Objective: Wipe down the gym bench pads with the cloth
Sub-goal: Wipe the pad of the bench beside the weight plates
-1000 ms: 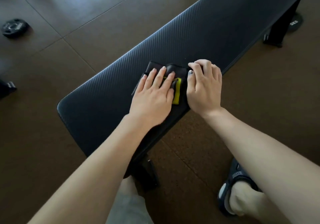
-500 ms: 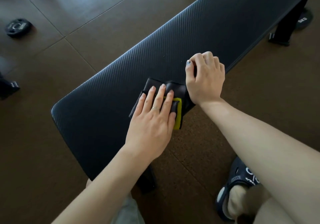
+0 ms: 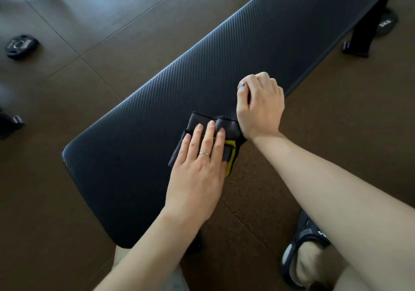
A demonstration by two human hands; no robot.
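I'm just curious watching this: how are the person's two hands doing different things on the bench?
The left hand lies flat with straight fingers pressing the dark cloth, while the right hand is curled into a loose fist. The left hand sits fully on the cloth; the right hand rests beside it on the bench pad, only its wrist edge meeting the cloth. The left hand wears a ring; none shows on the right hand. Both rest on the same pad near its edge.

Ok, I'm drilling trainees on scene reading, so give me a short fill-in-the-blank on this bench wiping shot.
1. The left hand presses flat on the dark ____ with the yellow patch.
2. The cloth lies on the ____ pad.
3. The right hand rests on the bench pad as a loose ____.
4. On the floor far left lies a weight ____.

Missing: cloth; bench; fist; plate
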